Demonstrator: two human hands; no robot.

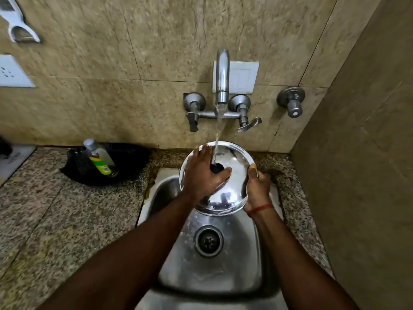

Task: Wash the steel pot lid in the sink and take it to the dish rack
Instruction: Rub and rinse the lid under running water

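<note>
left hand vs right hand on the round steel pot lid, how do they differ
The left hand lies spread on top of the round steel pot lid beside its black knob; the right hand grips the rim, thumb on top. The right wrist wears a red thread; the left wrist is bare. Both touch the lid under running water.
</note>
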